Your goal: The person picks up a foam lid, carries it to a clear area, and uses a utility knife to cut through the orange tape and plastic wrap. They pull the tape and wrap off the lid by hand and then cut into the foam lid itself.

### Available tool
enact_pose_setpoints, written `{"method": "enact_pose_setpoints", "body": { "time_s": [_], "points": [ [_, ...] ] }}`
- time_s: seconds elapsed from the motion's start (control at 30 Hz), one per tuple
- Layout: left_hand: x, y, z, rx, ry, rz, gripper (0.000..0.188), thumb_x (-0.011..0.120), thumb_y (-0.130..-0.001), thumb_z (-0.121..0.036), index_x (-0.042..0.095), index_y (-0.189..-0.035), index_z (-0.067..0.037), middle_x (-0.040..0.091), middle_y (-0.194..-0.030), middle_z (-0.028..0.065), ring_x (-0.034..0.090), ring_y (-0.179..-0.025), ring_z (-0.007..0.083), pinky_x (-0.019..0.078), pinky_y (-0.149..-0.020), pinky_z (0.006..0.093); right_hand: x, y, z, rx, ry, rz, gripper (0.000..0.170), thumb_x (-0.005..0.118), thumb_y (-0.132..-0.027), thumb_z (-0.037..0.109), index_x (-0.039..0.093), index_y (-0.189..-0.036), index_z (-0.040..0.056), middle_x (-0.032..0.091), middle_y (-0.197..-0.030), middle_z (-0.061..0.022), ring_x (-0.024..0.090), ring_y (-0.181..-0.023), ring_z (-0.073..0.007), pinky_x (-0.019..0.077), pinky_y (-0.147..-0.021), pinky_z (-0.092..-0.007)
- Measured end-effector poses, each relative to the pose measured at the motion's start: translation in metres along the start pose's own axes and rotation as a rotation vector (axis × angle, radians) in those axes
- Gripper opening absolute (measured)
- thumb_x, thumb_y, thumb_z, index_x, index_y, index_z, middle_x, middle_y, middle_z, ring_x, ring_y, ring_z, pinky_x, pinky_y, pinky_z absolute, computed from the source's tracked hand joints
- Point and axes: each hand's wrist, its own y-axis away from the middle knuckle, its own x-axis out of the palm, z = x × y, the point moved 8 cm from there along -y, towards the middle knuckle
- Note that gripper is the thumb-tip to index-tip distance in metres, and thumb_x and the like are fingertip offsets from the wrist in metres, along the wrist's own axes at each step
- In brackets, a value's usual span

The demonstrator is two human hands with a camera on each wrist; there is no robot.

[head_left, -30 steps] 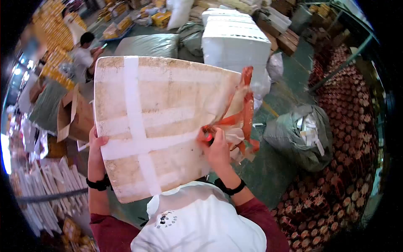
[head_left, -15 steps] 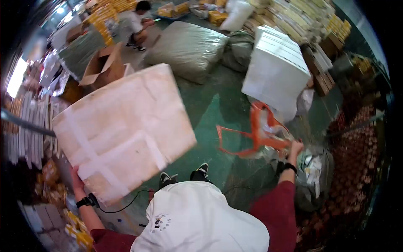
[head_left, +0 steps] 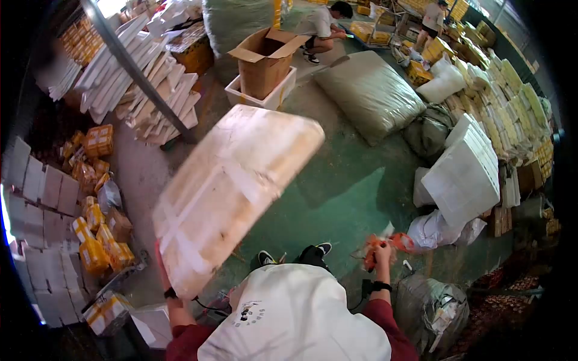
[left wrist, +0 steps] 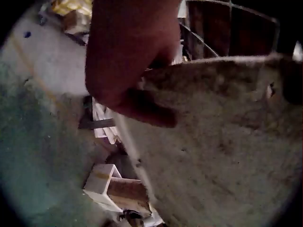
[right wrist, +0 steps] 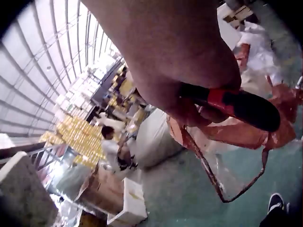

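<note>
A large, stained foam board point(head_left: 232, 186) with strips of pale tape tilts up to the left of the body in the head view. My left hand point(head_left: 162, 268) grips its lower left edge; in the left wrist view the fingers of that hand point(left wrist: 137, 71) bend over the rim of the board point(left wrist: 213, 142). Away to the right, my right hand point(head_left: 382, 256) holds a crumpled bunch of orange and clear tape point(head_left: 368, 253). The right wrist view shows the same hand point(right wrist: 180, 71) curled round a black and red handled tool point(right wrist: 236, 106), with the tape point(right wrist: 241, 135) hanging beside it.
A cardboard box point(head_left: 265, 66) stands in a white foam box point(head_left: 262, 101) ahead. Foam slabs point(head_left: 159, 96) are piled at the left, above yellow-taped parcels point(head_left: 99, 246). White boxes point(head_left: 463, 174) and an open sack point(head_left: 427, 310) are at the right. A person point(head_left: 322, 30) crouches farther off.
The board has left my right hand's side and swung leftward in my left hand. My right hand has pulled the orange tape away to the right, and the view has turned left.
</note>
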Motion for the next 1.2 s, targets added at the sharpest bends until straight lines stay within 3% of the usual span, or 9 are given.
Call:
{"method": "enact_pose_setpoints", "body": {
  "time_s": [0.23, 0.37, 0.63, 0.73, 0.83, 0.93, 1.03, 1.1, 1.2],
  "points": [
    [-0.209, -0.031, 0.124, -0.277, 1.072, -0.256, 0.039, 0.055, -0.095, -0.015, 0.055, -0.131, 0.002, 0.062, -0.122, 0.0168, 0.063, -0.107, 0.0304, 0.0558, -0.089, 0.0438, 0.140, 0.059, 0.051, -0.160, 0.147, 0.111, 0.022, 0.065, -0.079, 0.007, 0.059, -0.100, 0.0009, 0.059, -0.074, -0.0067, 0.058, -0.060, -0.0196, 0.0457, -0.054, -0.0348],
    [-0.147, 0.037, 0.114, -0.591, 1.658, -0.312, 0.054, 0.055, -0.095, -0.012, 0.030, -0.137, 0.012, 0.061, -0.108, 0.0200, 0.064, -0.102, 0.0330, 0.0586, -0.083, 0.0417, 0.193, 0.033, 0.043, -0.395, 0.379, 0.080, 0.016, 0.065, -0.076, 0.006, 0.060, -0.090, 0.0005, 0.059, -0.071, -0.0079, 0.056, -0.055, -0.0210, 0.0456, -0.051, -0.0355],
    [-0.166, 0.039, 0.114, -0.662, 1.750, -0.027, 0.056, 0.050, -0.093, -0.013, 0.026, -0.138, 0.010, 0.061, -0.087, 0.0130, 0.066, -0.070, 0.0256, 0.0587, -0.062, 0.0360, 0.313, 0.051, 0.098, -0.493, 0.544, 0.305, 0.014, 0.065, -0.074, 0.005, 0.060, -0.087, 0.0015, 0.061, -0.073, -0.0086, 0.060, -0.062, -0.0208, 0.0488, -0.056, -0.0372],
    [-0.160, 0.028, 0.116, -0.654, 1.753, 0.010, 0.054, 0.050, -0.092, -0.009, 0.028, -0.138, 0.009, 0.060, -0.079, 0.0118, 0.064, -0.063, 0.0240, 0.0574, -0.056, 0.0347, 0.359, 0.045, 0.115, -0.531, 0.571, 0.382, 0.027, 0.070, -0.076, 0.016, 0.061, -0.096, -0.0005, 0.066, -0.088, -0.0196, 0.064, -0.082, -0.0366, 0.0502, -0.073, -0.0438],
    [-0.150, 0.024, 0.115, -0.618, 1.789, 0.028, 0.050, 0.050, -0.093, -0.009, 0.031, -0.135, 0.009, 0.061, -0.077, 0.0113, 0.064, -0.062, 0.0231, 0.0572, -0.055, 0.0334, 0.406, 0.051, 0.144, -0.587, 0.663, 0.432, 0.027, 0.068, -0.080, 0.017, 0.060, -0.100, 0.0006, 0.066, -0.092, -0.0212, 0.064, -0.087, -0.0397, 0.0502, -0.076, -0.0454],
    [-0.124, 0.010, 0.109, -0.569, 1.804, 0.024, 0.047, 0.050, -0.093, -0.009, 0.033, -0.133, 0.009, 0.060, -0.075, 0.0109, 0.063, -0.061, 0.0221, 0.0566, -0.055, 0.0320, 0.460, 0.057, 0.172, -0.689, 0.734, 0.480, 0.031, 0.068, -0.082, 0.016, 0.055, -0.107, 0.0031, 0.066, -0.088, -0.0193, 0.066, -0.084, -0.0375, 0.0517, -0.074, -0.0446],
    [-0.119, -0.002, 0.112, -0.537, 1.837, 0.029, 0.056, 0.054, -0.085, -0.006, 0.031, -0.134, 0.007, 0.057, -0.078, 0.0105, 0.059, -0.063, 0.0229, 0.0544, -0.061, 0.0353, 0.505, 0.114, 0.227, -0.842, 0.452, 0.625, 0.055, 0.068, -0.081, 0.018, 0.045, -0.129, 0.0059, 0.067, -0.094, -0.0212, 0.066, -0.090, -0.0395, 0.0518, -0.076, -0.0455],
    [-0.140, -0.019, 0.130, -0.378, 1.754, 0.008, 0.053, 0.055, -0.087, -0.006, 0.031, -0.133, 0.007, 0.059, -0.076, 0.0104, 0.060, -0.062, 0.0209, 0.0546, -0.056, 0.0307, 0.545, 0.133, 0.252, -0.923, 0.606, 0.697, 0.072, 0.067, -0.082, 0.016, 0.031, -0.144, 0.0117, 0.066, -0.098, -0.0220, 0.066, -0.091, -0.0367, 0.0516, -0.078, -0.0438],
    [-0.119, -0.016, 0.127, -0.352, 1.763, 0.019, 0.057, 0.058, -0.085, -0.001, 0.031, -0.134, 0.006, 0.060, -0.075, 0.0098, 0.061, -0.063, 0.0190, 0.0546, -0.054, 0.0282, 0.579, 0.217, 0.312, -0.980, 0.441, 1.089, 0.049, 0.067, -0.082, 0.016, 0.048, -0.127, 0.0051, 0.061, -0.085, -0.0140, 0.062, -0.079, -0.0315, 0.0501, -0.077, -0.0399]
  ]
}}
